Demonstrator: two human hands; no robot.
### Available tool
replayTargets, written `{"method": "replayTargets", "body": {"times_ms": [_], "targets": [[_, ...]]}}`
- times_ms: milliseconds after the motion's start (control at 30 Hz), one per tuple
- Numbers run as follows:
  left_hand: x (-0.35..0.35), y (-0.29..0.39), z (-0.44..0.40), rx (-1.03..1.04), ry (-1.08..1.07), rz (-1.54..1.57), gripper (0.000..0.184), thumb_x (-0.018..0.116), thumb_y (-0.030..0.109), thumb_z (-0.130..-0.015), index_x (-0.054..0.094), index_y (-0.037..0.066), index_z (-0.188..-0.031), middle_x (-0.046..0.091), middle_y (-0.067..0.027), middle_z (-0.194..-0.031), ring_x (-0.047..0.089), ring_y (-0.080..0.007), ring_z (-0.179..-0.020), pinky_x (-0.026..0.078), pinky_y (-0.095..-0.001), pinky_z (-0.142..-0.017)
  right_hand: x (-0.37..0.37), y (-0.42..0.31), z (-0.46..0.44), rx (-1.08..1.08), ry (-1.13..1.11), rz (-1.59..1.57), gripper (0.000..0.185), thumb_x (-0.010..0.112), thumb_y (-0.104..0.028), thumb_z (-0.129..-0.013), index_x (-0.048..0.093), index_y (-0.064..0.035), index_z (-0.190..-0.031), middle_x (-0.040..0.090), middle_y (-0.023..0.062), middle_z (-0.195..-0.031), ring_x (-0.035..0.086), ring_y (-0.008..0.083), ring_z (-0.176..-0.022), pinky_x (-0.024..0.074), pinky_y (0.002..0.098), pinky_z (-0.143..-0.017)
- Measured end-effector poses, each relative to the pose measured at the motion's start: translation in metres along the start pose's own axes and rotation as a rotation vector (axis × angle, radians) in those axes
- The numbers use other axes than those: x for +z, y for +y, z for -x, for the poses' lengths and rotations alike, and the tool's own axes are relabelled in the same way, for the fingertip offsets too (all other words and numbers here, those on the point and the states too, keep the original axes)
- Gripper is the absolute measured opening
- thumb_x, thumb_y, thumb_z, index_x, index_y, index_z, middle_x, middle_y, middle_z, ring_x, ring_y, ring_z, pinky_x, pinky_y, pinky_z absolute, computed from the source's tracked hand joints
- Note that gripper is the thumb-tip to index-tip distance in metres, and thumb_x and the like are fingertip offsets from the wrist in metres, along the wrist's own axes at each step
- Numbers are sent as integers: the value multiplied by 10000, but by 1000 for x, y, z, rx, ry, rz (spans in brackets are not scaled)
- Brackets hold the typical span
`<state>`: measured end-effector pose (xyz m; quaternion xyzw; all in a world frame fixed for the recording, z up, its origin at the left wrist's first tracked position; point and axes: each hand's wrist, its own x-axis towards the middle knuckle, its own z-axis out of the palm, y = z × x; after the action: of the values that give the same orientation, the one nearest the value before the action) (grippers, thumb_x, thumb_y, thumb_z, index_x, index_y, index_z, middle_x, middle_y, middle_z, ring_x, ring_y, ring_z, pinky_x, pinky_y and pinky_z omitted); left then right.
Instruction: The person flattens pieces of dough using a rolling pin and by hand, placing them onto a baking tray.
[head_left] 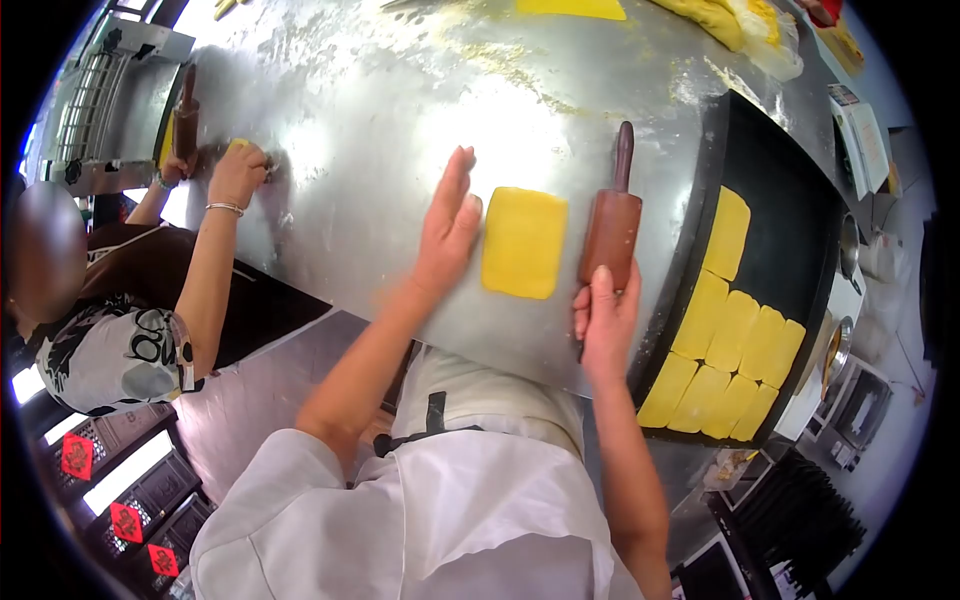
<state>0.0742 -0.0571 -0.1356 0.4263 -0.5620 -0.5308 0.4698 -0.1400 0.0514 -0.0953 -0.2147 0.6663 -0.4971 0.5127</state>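
Observation:
A flat yellow rectangle of dough (524,243) lies on the metal table in front of me. Just left of it is my left hand (449,230), its fingers stretched out and holding nothing. My right hand (606,320) grips the near end of a brown rolling pin (612,235), to the right of the dough. The pin's far handle points away from me, and my fingers hide most of its near handle.
To my right, a black baking tray (775,235) holds several yellow dough pieces (735,325). At the left a co-worker's hand (238,175) is at the table beside another rolling pin (187,120). More yellow dough (570,8) lies at the far edge, near a plastic bag (770,40).

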Motion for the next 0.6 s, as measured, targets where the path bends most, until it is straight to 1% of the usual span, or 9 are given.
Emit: {"method": "replayTargets", "body": {"times_ms": [33, 133, 233, 267, 400, 433, 500, 567, 600], "targets": [[10, -4, 5, 16, 21, 92, 673, 462, 200, -1129, 164, -14, -1694, 262, -199, -1743, 246, -313, -1621, 193, -456, -1314, 13, 3, 4, 19, -10, -40, 623, 590, -383, -1108, 339, -109, -1608, 549, 10, -738, 433, 69, -498, 359, 233, -435], [36, 0, 16, 26, 4, 131, 682, 453, 199, -1129, 142, -1, -1702, 244, -191, -1751, 213, -307, -1633, 165, -460, -1323, 39, 0, 8, 19, -108, -102, 626, 588, -393, -1105, 340, -123, -1611, 537, 13, -743, 427, 73, -491, 359, 237, -437], [33, -5, 24, 6, 204, 280, 684, 442, 260, -1141, 154, -28, -1690, 245, -207, -1744, 209, -315, -1632, 163, -459, -1329, 19, 5, 9, 80, -96, -91, 603, 569, -390, -1111, 346, -136, -1611, 537, 14, -742, 423, 72, -489, 356, 236, -435], [34, -6, 29, 7, 209, 275, 680, 440, 252, -1140, 155, -30, -1689, 244, -207, -1745, 208, -314, -1632, 160, -457, -1329, 13, 7, 16, 93, -71, -60, 581, 553, -385, -1116, 349, -145, -1605, 535, 12, -742, 425, 74, -490, 351, 233, -437], [46, 4, 46, -20, 171, 245, 676, 456, 198, -1120, 165, -36, -1684, 243, -198, -1745, 211, -305, -1630, 155, -461, -1332, 23, 12, 42, 135, -70, -105, 666, 583, -353, -1108, 263, -116, -1643, 532, 9, -734, 439, 68, -514, 353, 232, -448], [51, 7, 46, -32, 149, 236, 679, 465, 178, -1111, 168, -37, -1682, 245, -194, -1745, 215, -302, -1629, 155, -464, -1333, 27, 17, 43, 96, -100, -103, 670, 586, -354, -1107, 262, -110, -1640, 540, 13, -742, 445, 70, -512, 360, 234, -444], [49, 6, 45, -58, 226, 259, 649, 494, 125, -1097, 233, -36, -1669, 307, -192, -1720, 270, -300, -1609, 193, -463, -1323, 30, 12, 45, 115, -77, -103, 603, 552, -389, -1117, 326, -141, -1618, 548, 15, -769, 434, 77, -509, 348, 229, -440], [33, 7, 42, -102, 233, 202, 642, 519, 101, -1086, 266, -44, -1657, 341, -191, -1704, 298, -298, -1597, 216, -460, -1317, 9, 11, 41, 120, -67, -16, 643, 571, -400, -1111, 316, -126, -1634, 553, 15, -774, 431, 73, -513, 348, 223, -445], [29, 8, 36, -150, 307, 196, 635, 562, 86, -1071, 310, -51, -1638, 382, -219, -1678, 338, -331, -1580, 250, -459, -1303, -5, 11, 36, 125, -65, 24, 681, 592, -411, -1103, 305, -115, -1645, 559, 16, -778, 431, 72, -514, 347, 223, -447]]}}
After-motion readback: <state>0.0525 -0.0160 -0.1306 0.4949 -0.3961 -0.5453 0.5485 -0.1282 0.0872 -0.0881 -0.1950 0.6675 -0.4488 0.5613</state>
